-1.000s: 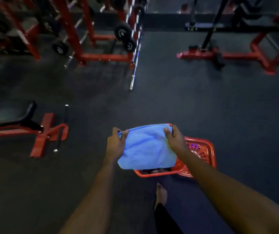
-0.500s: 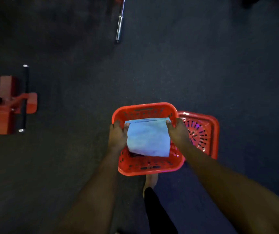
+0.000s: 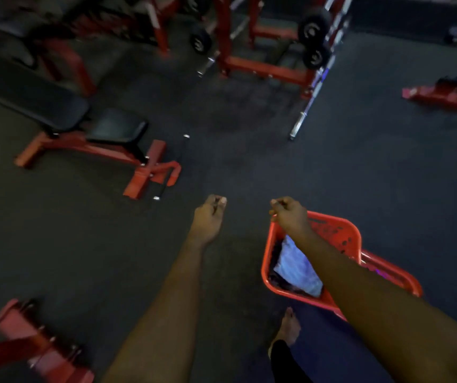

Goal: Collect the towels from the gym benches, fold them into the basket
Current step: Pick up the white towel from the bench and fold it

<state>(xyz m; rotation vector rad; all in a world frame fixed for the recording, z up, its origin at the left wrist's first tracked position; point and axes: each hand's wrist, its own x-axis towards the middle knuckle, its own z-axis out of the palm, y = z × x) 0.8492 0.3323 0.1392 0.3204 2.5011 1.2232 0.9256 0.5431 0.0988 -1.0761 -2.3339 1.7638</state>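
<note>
**Head view, gym floor.** The light-blue towel (image 3: 296, 269) lies folded inside the orange basket (image 3: 266, 261), which stands on the dark floor (image 3: 249, 161) at near right. It rests flat and low, on darker cloth that shows at the basket's near edge. I judge this placement leaves room for more folded towels to stack on top. A second orange basket (image 3: 387, 269) sits just beside the first on its right, partly hidden by my view of the forearm. Both arms reach forward from the near edge, roughly parallel and apart. The left hand (image 3: 208, 217) is over bare floor to the left of the basket, back upward, with its fingers curled into the palm and the thumb tip against them; it holds nothing. The right hand (image 3: 290, 214) is above the basket's far-left corner, likewise curled and empty, and its forearm crosses over the towel's right side. As far as I can tell, neither hand touches towel or basket. A black-padded bench (image 3: 56, 106) on a red frame stands at far left, and a barbell (image 3: 310, 100) runs alongside the red rack (image 3: 249, 62) farther off. A bare foot (image 3: 288, 327) is planted on the near side of the basket. I judge this towel delivered, and the next step to be a walk to a bench for another.
</note>
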